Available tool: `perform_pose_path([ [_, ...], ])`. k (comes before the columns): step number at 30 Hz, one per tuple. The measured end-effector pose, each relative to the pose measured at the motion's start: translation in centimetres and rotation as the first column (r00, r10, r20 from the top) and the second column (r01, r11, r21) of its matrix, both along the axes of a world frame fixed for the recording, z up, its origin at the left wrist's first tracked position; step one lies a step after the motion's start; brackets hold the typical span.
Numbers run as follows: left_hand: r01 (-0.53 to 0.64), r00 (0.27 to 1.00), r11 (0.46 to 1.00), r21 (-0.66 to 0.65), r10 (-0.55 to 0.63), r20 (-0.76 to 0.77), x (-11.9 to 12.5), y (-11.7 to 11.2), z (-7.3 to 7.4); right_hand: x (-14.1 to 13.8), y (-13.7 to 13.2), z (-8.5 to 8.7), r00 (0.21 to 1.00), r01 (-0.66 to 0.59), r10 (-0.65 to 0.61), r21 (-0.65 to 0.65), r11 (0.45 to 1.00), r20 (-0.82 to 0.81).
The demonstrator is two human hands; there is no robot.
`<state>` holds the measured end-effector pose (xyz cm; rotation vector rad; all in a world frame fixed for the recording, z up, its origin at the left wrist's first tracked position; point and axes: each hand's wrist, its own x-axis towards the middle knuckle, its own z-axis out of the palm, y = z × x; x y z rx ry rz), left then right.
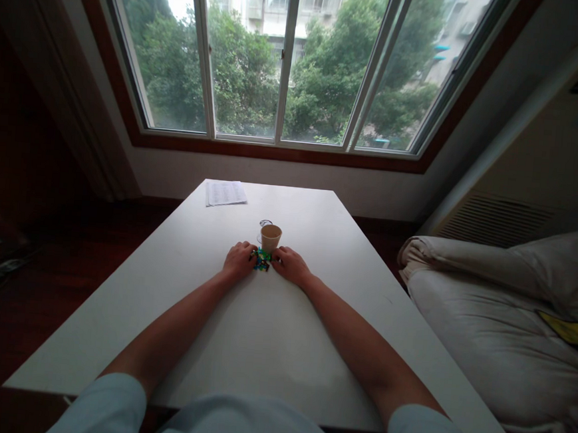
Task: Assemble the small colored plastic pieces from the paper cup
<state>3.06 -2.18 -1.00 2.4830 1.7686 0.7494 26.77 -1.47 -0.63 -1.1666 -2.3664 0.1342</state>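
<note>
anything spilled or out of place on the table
Nothing clearly damaged. The small colourful pieces lie loose before the upright cup, between the left hand and right hand; whether spilled I can't tell. The papers at the far left sit askew, edges uneven.

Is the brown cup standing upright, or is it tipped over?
Upright: the brown cup has its open, wider end on top, narrower end below.

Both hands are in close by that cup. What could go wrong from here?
The right hand is right beside the upright cup, so a stray nudge might tip it. The small colorful pieces are heaped between that hand and the left hand; a careless sweep could scatter some across the table.
</note>
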Motion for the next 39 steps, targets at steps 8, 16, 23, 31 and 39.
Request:
perform_pose_path([
  [8, 0.082, 0.996, 0.997, 0.002, -0.082, -0.024, 0.07, 0.00, 0.14, 0.13, 0.48, -0.66, 1.000, -0.021, 0.021, 0.022, 1.000, -0.015],
  [16, 0.149, 0.989, 0.989, 0.006, -0.149, -0.007, -0.02, 0.04, 0.12, 0.13, 0.44, -0.49, 0.999, -0.036, 0.036, 0.014, 0.999, -0.005],
  [23, 0.147, 0.989, 0.989, 0.003, -0.147, -0.017, 0.06, -0.16, 0.38, 0.20, 0.10, -0.22, 0.998, -0.055, 0.055, 0.006, 0.998, -0.023],
  [31, 0.148, 0.989, 0.989, 0.002, -0.148, -0.025, 0.33, -0.53, 0.63, 0.13, 0.42, -0.43, 0.999, -0.053, 0.053, 0.031, 0.998, 0.015],
  [39, 0.176, 0.984, 0.984, -0.004, -0.176, -0.022, 0.21, -0.28, 0.34, 0.11, 0.70, -0.69, 0.999, -0.024, 0.023, 0.040, 0.999, 0.040],
])
